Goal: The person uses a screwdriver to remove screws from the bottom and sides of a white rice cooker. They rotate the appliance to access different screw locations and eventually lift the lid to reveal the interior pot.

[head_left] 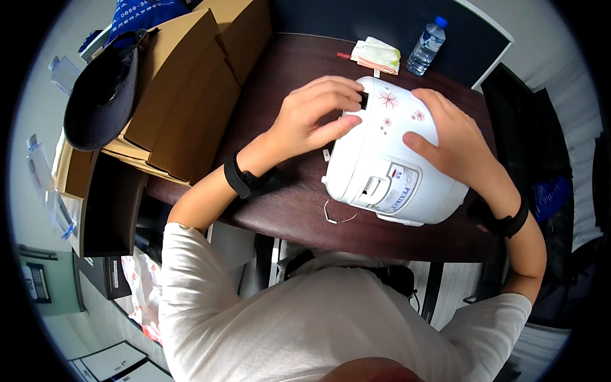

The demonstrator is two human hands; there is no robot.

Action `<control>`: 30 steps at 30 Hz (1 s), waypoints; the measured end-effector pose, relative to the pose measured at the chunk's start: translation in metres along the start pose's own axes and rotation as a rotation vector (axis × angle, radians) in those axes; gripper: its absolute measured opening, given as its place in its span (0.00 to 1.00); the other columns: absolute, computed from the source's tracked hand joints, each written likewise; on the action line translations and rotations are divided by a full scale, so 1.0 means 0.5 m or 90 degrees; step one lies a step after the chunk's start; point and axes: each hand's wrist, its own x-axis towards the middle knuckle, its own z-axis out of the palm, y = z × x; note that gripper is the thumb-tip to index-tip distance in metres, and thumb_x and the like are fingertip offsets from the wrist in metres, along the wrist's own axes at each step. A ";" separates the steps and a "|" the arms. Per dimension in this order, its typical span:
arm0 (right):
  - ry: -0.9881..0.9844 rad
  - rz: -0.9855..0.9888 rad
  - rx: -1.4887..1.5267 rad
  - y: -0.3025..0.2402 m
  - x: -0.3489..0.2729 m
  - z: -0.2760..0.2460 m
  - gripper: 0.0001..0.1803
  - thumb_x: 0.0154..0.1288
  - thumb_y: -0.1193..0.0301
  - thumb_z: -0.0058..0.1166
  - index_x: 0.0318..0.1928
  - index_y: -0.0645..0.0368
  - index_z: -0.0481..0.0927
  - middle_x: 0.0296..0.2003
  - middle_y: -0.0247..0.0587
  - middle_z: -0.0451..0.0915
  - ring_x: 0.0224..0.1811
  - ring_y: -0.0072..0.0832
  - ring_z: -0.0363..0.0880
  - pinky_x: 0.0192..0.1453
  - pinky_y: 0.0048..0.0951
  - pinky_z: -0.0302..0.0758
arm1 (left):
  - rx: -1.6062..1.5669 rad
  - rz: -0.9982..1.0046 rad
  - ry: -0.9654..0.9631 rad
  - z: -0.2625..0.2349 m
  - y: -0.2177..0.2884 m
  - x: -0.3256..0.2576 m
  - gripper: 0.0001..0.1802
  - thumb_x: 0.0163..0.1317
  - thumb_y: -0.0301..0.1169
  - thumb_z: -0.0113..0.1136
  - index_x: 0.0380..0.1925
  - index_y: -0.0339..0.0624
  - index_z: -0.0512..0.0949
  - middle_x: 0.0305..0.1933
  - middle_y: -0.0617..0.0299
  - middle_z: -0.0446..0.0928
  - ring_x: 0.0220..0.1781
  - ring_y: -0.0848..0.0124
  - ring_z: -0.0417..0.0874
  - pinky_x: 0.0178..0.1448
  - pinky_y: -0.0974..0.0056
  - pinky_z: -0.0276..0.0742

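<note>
Head view. Left hand [315,114]: fingers curled over the back top edge of the white rice cooker [391,156], fingertips at a dark slot near the hinge; it grips the lid edge, though whether it presses a catch there cannot be told from this angle. Right hand [455,143]: open, palm flat against the cooker's right flank, apparently bracing the body so it does not slide. Both wrists carry black bands.

Rice cooker: rounded, white, pink flower prints on the lid, a grey-white front panel with a small red-and-blue label, facing the person. It stands on the dark brown surface [280,70], near the front edge, between the two hands. A thin pale wire tie [334,215] lies just beside its base.

Behind: a clear water bottle [426,46] with blue cap, upright; a folded cloth or packet [377,55], pale green and white with a red edge. Left: plain brown cardboard boxes [184,95], stacked, a dark cap [105,92] resting on them.
</note>
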 end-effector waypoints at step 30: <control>-0.059 -0.074 -0.023 0.033 -0.003 -0.007 0.47 0.51 0.43 0.68 0.63 0.62 0.70 0.59 0.55 0.75 0.62 0.51 0.74 0.66 0.44 0.70 | -0.030 0.113 -0.051 -0.003 0.003 -0.014 0.05 0.58 0.22 0.65 0.32 0.33 0.78 0.37 0.52 0.78 0.43 0.58 0.82 0.58 0.45 0.81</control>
